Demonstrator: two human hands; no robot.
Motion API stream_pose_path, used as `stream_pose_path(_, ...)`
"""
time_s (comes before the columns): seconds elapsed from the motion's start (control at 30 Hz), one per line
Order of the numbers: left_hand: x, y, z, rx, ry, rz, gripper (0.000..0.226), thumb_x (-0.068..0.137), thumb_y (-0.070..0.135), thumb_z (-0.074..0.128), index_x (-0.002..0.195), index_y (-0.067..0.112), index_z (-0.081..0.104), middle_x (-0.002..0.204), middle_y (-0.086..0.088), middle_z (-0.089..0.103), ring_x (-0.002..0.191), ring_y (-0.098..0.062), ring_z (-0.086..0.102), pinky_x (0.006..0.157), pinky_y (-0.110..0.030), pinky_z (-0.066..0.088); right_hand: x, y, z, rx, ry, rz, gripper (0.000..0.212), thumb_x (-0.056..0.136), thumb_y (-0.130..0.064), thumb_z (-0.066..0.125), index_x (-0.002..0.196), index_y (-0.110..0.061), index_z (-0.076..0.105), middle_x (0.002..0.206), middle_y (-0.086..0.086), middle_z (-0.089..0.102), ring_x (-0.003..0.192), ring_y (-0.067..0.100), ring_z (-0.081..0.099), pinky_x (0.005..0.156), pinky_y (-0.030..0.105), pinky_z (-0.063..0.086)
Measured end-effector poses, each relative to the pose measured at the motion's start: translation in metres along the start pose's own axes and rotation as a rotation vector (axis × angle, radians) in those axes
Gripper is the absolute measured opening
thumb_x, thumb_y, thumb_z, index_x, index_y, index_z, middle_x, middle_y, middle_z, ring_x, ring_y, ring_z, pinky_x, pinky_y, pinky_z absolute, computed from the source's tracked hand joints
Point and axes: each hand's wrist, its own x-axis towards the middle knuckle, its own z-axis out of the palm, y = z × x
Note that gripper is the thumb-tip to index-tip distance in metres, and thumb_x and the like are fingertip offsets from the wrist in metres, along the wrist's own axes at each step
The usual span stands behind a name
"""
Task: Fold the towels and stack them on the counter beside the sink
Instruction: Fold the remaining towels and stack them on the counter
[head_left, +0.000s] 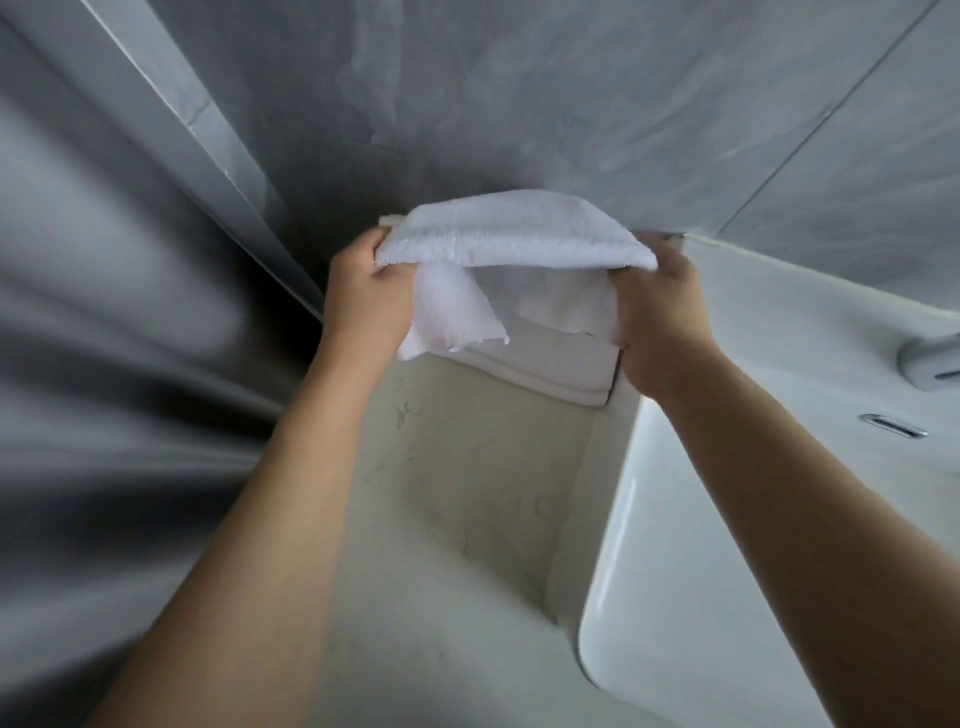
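Bathroom: white sink (675, 597) sitting right, tap (930, 358) showing far right, pale counter (467, 493) lying left of it, grey tiled walls (519, 93) standing behind.

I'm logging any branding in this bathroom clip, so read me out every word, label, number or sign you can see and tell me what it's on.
None can be read.
white towel held by the left hand and right hand: no tag or print showing.
folded towels on the counter: plain.
sink and faucet: no visible marking.
grey wall tiles: unmarked.
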Motion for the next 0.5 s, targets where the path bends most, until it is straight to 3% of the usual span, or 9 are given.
stream_pose_path(0.1,-0.051,0.005,-0.001,-0.085,0.063,-0.049,0.03,0.095,0.015,0.055,0.12,0.025,0.069,0.113,0.013,0.07,0.102,-0.001,0.063,0.092,-0.023,0.051,-0.05,-0.011,-0.022,0.178,-0.074,0.052,0.024,0.094,-0.014,0.055,0.09,-0.032,0.071,0.081,-0.014,0.071,0.089,0.015,0.067,0.073,0.048,0.061)
stream_pose_path(0.2,-0.101,0.015,0.009,-0.117,0.082,-0.058,0.039,0.094,0.017,0.052,0.128,0.031,0.064,0.126,0.018,0.066,0.117,0.0,0.059,0.105,-0.029,0.048,-0.091,-0.008,-0.047,0.245,-0.08,0.049,0.027,0.095,-0.012,0.051,0.098,-0.029,0.073,0.089,-0.009,0.073,0.094,0.019,0.067,0.074,0.056,0.058)
stream_pose_path(0.37,-0.172,0.04,0.027,-0.103,0.029,0.031,0.031,0.095,0.019,0.05,0.115,0.03,0.07,0.111,0.019,0.069,0.105,0.005,0.06,0.086,-0.017,0.047,-0.142,0.005,-0.104,0.355,-0.143,0.076,0.024,0.096,-0.017,0.052,0.103,-0.031,0.07,0.096,-0.005,0.072,0.097,0.025,0.067,0.081,0.061,0.055)
stream_pose_path(0.43,-0.196,0.048,0.04,-0.11,0.005,0.083,0.027,0.095,0.017,0.05,0.106,0.034,0.068,0.101,0.023,0.069,0.098,0.008,0.061,0.079,-0.011,0.046,-0.154,0.012,-0.128,0.406,-0.198,0.074,0.028,0.096,-0.018,0.049,0.108,-0.033,0.07,0.109,0.001,0.068,0.106,0.029,0.063,0.083,0.063,0.053)
stream_pose_path(0.5,-0.219,0.054,0.058,-0.14,-0.035,0.116,0.027,0.098,0.016,0.05,0.108,0.033,0.068,0.099,0.024,0.07,0.097,0.006,0.062,0.079,-0.012,0.047,-0.165,0.02,-0.151,0.474,-0.173,0.083,0.031,0.096,-0.017,0.045,0.109,-0.031,0.069,0.114,0.005,0.065,0.112,0.032,0.06,0.086,0.064,0.052)
